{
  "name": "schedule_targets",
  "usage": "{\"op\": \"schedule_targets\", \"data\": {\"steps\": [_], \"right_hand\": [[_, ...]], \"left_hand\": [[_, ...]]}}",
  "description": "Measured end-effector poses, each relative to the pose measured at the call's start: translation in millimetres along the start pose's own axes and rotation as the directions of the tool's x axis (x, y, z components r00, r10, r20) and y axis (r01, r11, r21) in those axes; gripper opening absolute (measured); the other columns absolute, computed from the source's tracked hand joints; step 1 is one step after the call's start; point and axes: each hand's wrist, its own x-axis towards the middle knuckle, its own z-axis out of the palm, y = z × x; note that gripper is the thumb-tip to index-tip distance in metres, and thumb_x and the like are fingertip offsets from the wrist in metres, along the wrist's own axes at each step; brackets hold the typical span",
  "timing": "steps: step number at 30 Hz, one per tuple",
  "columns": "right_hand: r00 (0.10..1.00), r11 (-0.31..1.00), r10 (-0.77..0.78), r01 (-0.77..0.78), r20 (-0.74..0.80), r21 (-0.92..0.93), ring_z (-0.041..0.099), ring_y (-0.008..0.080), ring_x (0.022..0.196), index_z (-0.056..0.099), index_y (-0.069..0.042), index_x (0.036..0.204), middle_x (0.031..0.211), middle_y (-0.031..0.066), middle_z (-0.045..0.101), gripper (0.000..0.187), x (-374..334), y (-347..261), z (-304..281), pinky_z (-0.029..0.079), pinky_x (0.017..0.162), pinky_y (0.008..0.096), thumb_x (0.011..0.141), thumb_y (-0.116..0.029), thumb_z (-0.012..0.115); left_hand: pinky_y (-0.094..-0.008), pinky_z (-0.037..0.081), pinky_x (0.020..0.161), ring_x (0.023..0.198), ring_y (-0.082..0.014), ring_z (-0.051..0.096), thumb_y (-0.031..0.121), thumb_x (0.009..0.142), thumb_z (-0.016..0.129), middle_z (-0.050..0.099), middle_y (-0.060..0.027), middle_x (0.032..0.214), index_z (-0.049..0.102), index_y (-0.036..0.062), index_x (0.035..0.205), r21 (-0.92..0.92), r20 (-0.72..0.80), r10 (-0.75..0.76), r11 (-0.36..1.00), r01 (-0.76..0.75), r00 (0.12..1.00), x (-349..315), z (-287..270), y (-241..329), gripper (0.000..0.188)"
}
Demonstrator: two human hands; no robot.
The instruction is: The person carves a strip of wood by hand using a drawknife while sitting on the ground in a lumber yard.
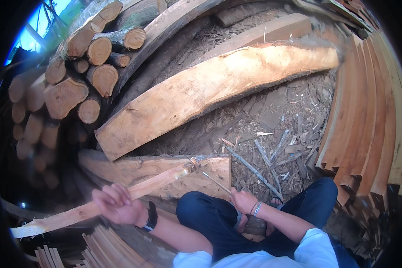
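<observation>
A long pale strip of wood (158, 181) slants across the lower left, its rough, darker end resting over a board (216, 172) that lies on the ground. My left hand (117, 205) is closed on the strip near its middle, fingers curled, a dark watch on the wrist. In front of my knees, my right hand (244, 201) is closed round a thin, straight, rod-like tool (216, 182). The tool's tip points up and left, a little apart from the strip's rough end. My right fingers hide its rear part, so its exact kind does not show.
A broad curved plank (219, 85) spans the ground ahead, with another beam (272, 31) behind it. Cut logs (99, 51) are piled at the far left. Stacked boards (357, 116) line the right side. Sticks (257, 172) and chips litter the ground.
</observation>
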Motion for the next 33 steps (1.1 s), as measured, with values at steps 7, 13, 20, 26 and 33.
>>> {"op": "schedule_targets", "data": {"steps": [7,13,20,26,33], "right_hand": [[0.998,0.998,-0.055,0.056,-0.023,0.007,0.060,0.0449,0.064,0.041,0.000,0.094,0.064,0.0249,0.059,0.027,-4.9,-23.5,-18.2,0.049,0.061,0.0530,0.093,-0.027,0.041],[0.999,1.000,0.001,0.000,-0.036,0.012,0.059,0.0449,0.061,0.041,-0.001,0.093,0.061,0.0243,0.058,0.027,-2.6,-11.5,-4.4,0.048,0.059,0.0532,0.093,-0.027,0.041],[0.999,0.999,0.008,-0.006,-0.051,0.038,0.059,0.0453,0.061,0.040,-0.001,0.094,0.060,0.0246,0.057,0.027,7.6,2.8,3.9,0.048,0.059,0.0537,0.094,-0.027,0.041],[1.000,1.000,-0.017,0.017,0.012,-0.007,0.063,0.0425,0.068,0.044,0.002,0.093,0.068,0.0256,0.061,0.029,-9.9,-25.2,-19.1,0.050,0.061,0.0503,0.093,-0.027,0.041],[0.996,0.997,0.083,-0.083,-0.028,-0.003,0.061,0.0448,0.069,0.041,0.001,0.095,0.067,0.0259,0.060,0.027,0.8,-6.4,-8.6,0.048,0.063,0.0531,0.093,-0.026,0.041]], "left_hand": [[-0.0194,0.017,0.037,0.039,-0.0063,0.023,0.029,0.096,0.035,0.027,0.0029,0.049,0.030,0.0134,0.068,0.015,0.010,0.011,1.000,-0.012,1.000,0.9,-5.7,4.1,0.033],[-0.0194,0.018,0.037,0.039,-0.0063,0.023,0.029,0.096,0.035,0.028,0.0028,0.049,0.030,0.0134,0.068,0.022,-0.020,0.013,1.000,-0.013,1.000,2.6,-5.6,3.0,0.033],[-0.0197,0.017,0.036,0.038,-0.0062,0.022,0.030,0.096,0.035,0.027,0.0028,0.048,0.031,0.0133,0.067,0.032,-0.034,0.006,0.999,-0.005,0.999,0.3,-3.6,0.3,0.033],[-0.0196,0.017,0.036,0.037,-0.0063,0.022,0.029,0.096,0.034,0.027,0.0027,0.048,0.030,0.0133,0.067,0.018,-0.009,0.022,1.000,-0.022,1.000,1.0,-7.8,1.9,0.033],[-0.0193,0.016,0.036,0.038,-0.0062,0.022,0.029,0.097,0.033,0.027,0.0029,0.048,0.030,0.0131,0.067,0.003,0.007,0.014,1.000,-0.014,1.000,0.2,-5.6,3.8,0.034]]}}
